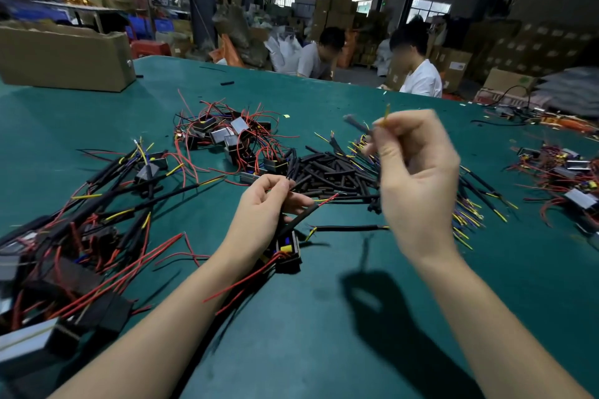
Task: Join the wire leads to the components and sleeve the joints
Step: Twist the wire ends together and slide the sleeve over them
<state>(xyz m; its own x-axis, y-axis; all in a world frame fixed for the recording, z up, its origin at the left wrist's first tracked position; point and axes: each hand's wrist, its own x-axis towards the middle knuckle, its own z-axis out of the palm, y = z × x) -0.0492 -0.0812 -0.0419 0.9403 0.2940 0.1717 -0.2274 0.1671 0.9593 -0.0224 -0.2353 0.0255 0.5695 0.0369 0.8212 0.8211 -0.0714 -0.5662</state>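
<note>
Left hand [264,204]: raised just above the green surface [324,317], fingers curled. Its grip is clamped on a black sleeve [299,215] from which a red lead [329,198] protrudes toward the right. A black component [287,249] with a yellow part hangs directly below this hand, touching or just above the surface; which, cannot be told. Red wires trail from it toward the near edge.

Right hand [418,178]: held higher, blurred. Thumb and forefinger are pinched together on a yellow lead [385,116], whose tip points upward. A dark blurred piece [356,124] extends left from the same grip; its nature cannot be told.

Between and behind the hands: a heap of loose black sleeves [330,168] lies on the surface, with yellow-tipped wires [470,214] spread on its right side. One separate sleeved wire [346,228] lies flat just beside the right wrist.

Far centre: a pile of components with red wires [227,136]. Left: a larger pile of sleeved assemblies [81,236] reaching the near left corner. Far right: another pile of components [567,178].

A cardboard box [64,58] stands at the far left of the surface. Two seated persons [418,74] are beyond the far edge; stacked cartons fill the background.
</note>
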